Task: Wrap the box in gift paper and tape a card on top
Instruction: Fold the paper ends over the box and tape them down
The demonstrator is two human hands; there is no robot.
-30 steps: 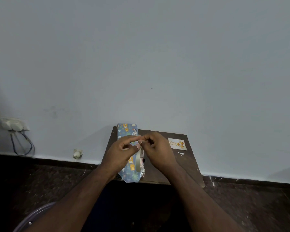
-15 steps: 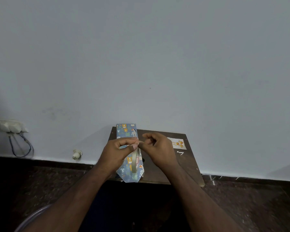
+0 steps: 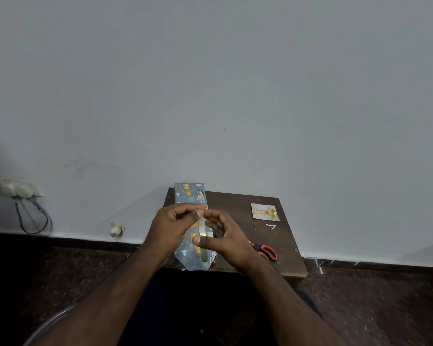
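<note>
Box (image 3: 190, 193), wrapped in blue patterned paper, lay under both hands on the small brown table (image 3: 238, 203). Left hand (image 3: 171, 227) pinched the tape strip's (image 3: 202, 228) top; right hand (image 3: 225, 236) pinched lower. Card (image 3: 264, 211) and scissors (image 3: 266, 252) lay to the right.

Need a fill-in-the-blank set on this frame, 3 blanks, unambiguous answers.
1. The strip of tape is stretched between the left hand and the ____ hand.
2. The scissors on the table have ____ handles.
3. The card, printed "Happy ____", lies apart from the wrapped box, not yet on top.

Missing words: right; red; Birthday
</note>
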